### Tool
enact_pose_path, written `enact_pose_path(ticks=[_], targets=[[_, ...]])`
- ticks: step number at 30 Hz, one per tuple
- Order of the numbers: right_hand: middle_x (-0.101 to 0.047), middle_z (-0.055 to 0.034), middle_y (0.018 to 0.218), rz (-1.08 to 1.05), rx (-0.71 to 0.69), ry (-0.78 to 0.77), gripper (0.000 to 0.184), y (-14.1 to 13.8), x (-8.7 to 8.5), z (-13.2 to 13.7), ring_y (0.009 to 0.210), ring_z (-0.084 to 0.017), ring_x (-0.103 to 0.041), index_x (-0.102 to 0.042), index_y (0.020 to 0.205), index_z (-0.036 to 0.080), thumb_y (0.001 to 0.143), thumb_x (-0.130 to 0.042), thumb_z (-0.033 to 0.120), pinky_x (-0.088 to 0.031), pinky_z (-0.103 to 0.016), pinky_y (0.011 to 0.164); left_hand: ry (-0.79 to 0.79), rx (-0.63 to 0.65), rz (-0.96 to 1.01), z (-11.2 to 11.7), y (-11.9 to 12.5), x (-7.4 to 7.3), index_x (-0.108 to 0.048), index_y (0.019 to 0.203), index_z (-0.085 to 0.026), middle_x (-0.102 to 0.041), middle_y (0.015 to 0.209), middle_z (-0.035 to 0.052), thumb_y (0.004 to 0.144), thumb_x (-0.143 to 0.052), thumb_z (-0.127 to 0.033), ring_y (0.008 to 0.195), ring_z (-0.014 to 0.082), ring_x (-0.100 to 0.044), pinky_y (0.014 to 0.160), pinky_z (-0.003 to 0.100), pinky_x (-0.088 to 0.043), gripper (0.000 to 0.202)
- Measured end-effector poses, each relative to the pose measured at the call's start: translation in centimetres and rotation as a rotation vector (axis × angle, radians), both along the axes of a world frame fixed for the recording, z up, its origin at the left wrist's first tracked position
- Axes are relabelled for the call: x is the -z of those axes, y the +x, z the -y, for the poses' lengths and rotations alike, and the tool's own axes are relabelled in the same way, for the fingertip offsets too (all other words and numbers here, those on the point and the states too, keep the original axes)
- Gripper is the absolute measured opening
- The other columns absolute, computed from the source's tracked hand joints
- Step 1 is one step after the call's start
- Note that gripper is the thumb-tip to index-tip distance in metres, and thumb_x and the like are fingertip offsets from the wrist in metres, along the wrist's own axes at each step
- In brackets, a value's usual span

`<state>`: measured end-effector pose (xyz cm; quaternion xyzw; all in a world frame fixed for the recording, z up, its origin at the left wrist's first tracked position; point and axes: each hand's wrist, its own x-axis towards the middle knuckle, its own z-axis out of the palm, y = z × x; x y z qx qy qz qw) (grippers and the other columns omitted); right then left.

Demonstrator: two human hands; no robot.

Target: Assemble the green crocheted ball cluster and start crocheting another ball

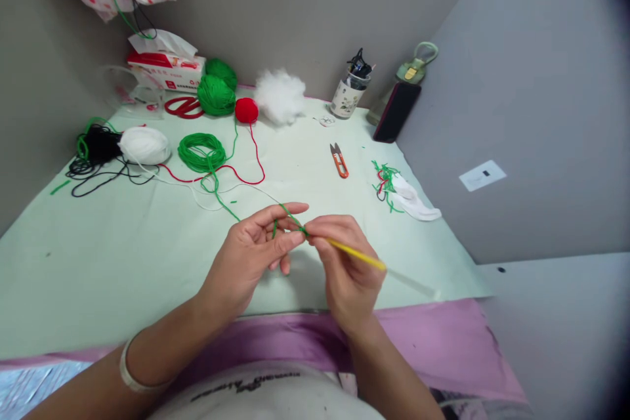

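My right hand [347,262] is closed around a crochet hook with a yellow handle [359,254], its tip hidden at the fingertips. My left hand [260,239] pinches a small bit of green yarn [294,218] between thumb and fingers, right against the hook's end. The green strand loops over the left fingers and runs back to a coiled bundle of green yarn [201,152] on the table. Both hands are held just above the near part of the pale green tabletop [147,275], fingertips almost touching.
Orange thread snips [338,161] lie beyond the hands. Behind stand green yarn balls [216,93], a red ball [247,110], white stuffing [280,97], a tissue box [167,71], a pen jar [350,93] and a phone [397,111]. Yarn scraps [388,184] sit right; white yarn [145,146] and black yarn [101,144] left.
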<state>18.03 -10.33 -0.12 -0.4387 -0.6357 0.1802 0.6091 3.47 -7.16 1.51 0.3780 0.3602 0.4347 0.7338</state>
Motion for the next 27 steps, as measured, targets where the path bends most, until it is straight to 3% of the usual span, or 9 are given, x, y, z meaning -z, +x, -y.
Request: enact_pose_path(ticks=[2, 4, 7, 10, 12, 14, 16, 21, 27], targets=[[-0.071, -0.0062, 0.106, 0.185, 0.042, 0.084, 0.034, 0.2, 0.3, 0.2, 0.094, -0.019, -0.069, -0.073, 0.116, 0.030, 0.092, -0.061, 0.009, -0.058, -0.035, 0.077, -0.095, 0.015, 0.073, 0.0, 0.2, 0.0, -0.073, 0.118, -0.022, -0.058, 0.074, -0.0040, 0.079, -0.080, -0.027, 0.047, 0.0016, -0.034, 0.046, 0.016, -0.039, 0.039], [-0.071, -0.0066, 0.106, 0.234, 0.051, 0.095, 0.033, 0.5, 0.2, 0.1, 0.094, -0.020, -0.069, -0.073, 0.115, 0.030, 0.092, -0.060, 0.009, -0.058, -0.036, 0.077, -0.191, 0.063, 0.143, -0.2, 0.1, 0.0, -0.074, 0.118, -0.019, -0.048, 0.063, -0.0070, 0.080, -0.079, -0.026, 0.046, 0.0023, -0.025, 0.046, 0.016, -0.038, 0.040], [-0.070, -0.0042, 0.089, -0.020, 0.041, -0.003, 0.020, 0.9, -0.2, -0.2, 0.079, -0.017, -0.067, -0.074, 0.102, 0.026, 0.095, -0.059, 0.014, -0.057, -0.033, 0.068, -0.214, 0.056, 0.175, -0.6, -0.3, 0.0, -0.077, 0.111, -0.017, -0.043, 0.062, -0.0075, 0.080, -0.078, -0.024, 0.047, 0.0025, -0.022, 0.047, 0.015, -0.038, 0.032], [-0.067, -0.0030, 0.082, -0.249, -0.036, -0.089, 0.015, 0.8, -0.6, -0.6, 0.067, -0.014, -0.063, -0.073, 0.094, 0.022, 0.097, -0.058, 0.022, -0.054, -0.030, 0.060, -0.125, 0.036, 0.117, -0.6, -0.5, 0.0, -0.078, 0.108, -0.021, -0.058, 0.077, -0.0032, 0.081, -0.078, -0.022, 0.052, 0.0023, -0.039, 0.055, 0.016, -0.046, 0.027], [-0.070, -0.0045, 0.087, -0.259, -0.093, -0.121, 0.014, 0.5, -0.6, -0.8, 0.073, -0.016, -0.064, -0.073, 0.093, 0.022, 0.096, -0.060, 0.024, -0.055, -0.031, 0.063, -0.058, 0.057, 0.083, -0.4, -0.4, 0.1, -0.078, 0.109, -0.024, -0.066, 0.087, -0.0008, 0.081, -0.079, -0.022, 0.068, 0.0070, -0.057, 0.068, 0.019, -0.051, 0.028], [-0.072, -0.0054, 0.091, -0.257, -0.110, -0.150, 0.013, 0.4, -0.4, -0.8, 0.078, -0.017, -0.066, -0.074, 0.094, 0.022, 0.095, -0.062, 0.024, -0.056, -0.032, 0.066, -0.017, 0.064, 0.067, -0.2, -0.3, 0.3, -0.077, 0.110, -0.026, -0.070, 0.092, 0.0008, 0.081, -0.079, -0.023, 0.083, 0.0118, -0.064, 0.081, 0.023, -0.053, 0.029], [-0.073, -0.0054, 0.092, -0.305, -0.121, -0.183, 0.013, 0.5, -0.1, -0.8, 0.076, -0.016, -0.067, -0.074, 0.096, 0.022, 0.096, -0.061, 0.024, -0.056, -0.031, 0.066, -0.013, 0.049, 0.048, -0.1, -0.2, 0.4, -0.076, 0.111, -0.026, -0.071, 0.093, 0.0008, 0.080, -0.080, -0.024, 0.087, 0.0133, -0.066, 0.086, 0.026, -0.053, 0.031], [-0.074, -0.0053, 0.092, -0.437, -0.187, -0.244, 0.015, 1.0, 0.1, -0.8, 0.072, -0.015, -0.068, -0.070, 0.097, 0.021, 0.098, -0.057, 0.027, -0.057, -0.031, 0.066, -0.021, -0.003, 0.012, -0.2, -0.5, 0.3, -0.076, 0.111, -0.025, -0.067, 0.090, -0.0004, 0.077, -0.083, -0.025, 0.084, 0.0132, -0.067, 0.084, 0.026, -0.053, 0.035], [-0.074, -0.0050, 0.090, -0.402, -0.203, -0.212, 0.017, 1.1, -0.4, -0.4, 0.074, -0.015, -0.069, -0.069, 0.097, 0.020, 0.101, -0.053, 0.026, -0.057, -0.032, 0.067, 0.019, 0.028, -0.020, -0.1, -0.7, 0.4, -0.076, 0.112, -0.025, -0.067, 0.088, 0.0002, 0.080, -0.080, -0.028, 0.083, 0.0135, -0.064, 0.081, 0.025, -0.051, 0.033]])
